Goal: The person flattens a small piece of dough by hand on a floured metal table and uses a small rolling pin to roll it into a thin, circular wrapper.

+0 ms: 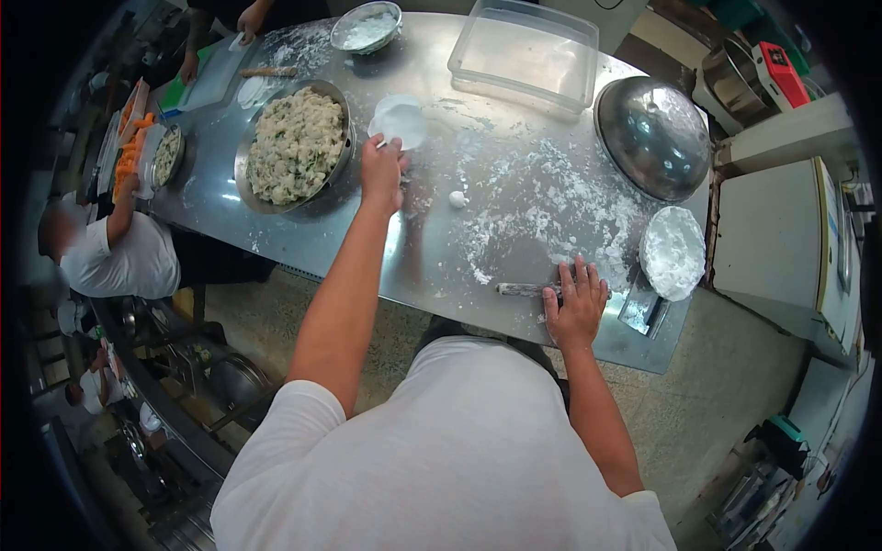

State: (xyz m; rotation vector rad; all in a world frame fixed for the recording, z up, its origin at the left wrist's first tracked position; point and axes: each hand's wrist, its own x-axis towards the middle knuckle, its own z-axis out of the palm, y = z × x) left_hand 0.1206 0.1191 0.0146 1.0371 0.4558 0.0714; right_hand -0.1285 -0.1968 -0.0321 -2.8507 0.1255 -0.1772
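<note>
Thin round dough wrappers (398, 119) lie on the steel table, overlapping. My left hand (382, 174) is at their near edge, its fingers closed on the rim of a wrapper; the thumb is partly hidden. Flat across one end of a short rolling pin (522, 289) rests my right hand (578, 301), fingers stretched out and apart. The pin lies near the table's front edge and is dusted with flour. Between my hands, a small dough ball (457, 198) sits on the table. Loose flour (560, 207) is scattered beyond the pin.
Left of my left hand stands a big metal bowl of filling (299, 147). A flour bowl (672, 253), a domed metal lid (653, 138) and a clear plastic bin (524, 55) stand right and back. Another flour bowl (367, 28) is behind. Co-workers (124, 248) stand at left.
</note>
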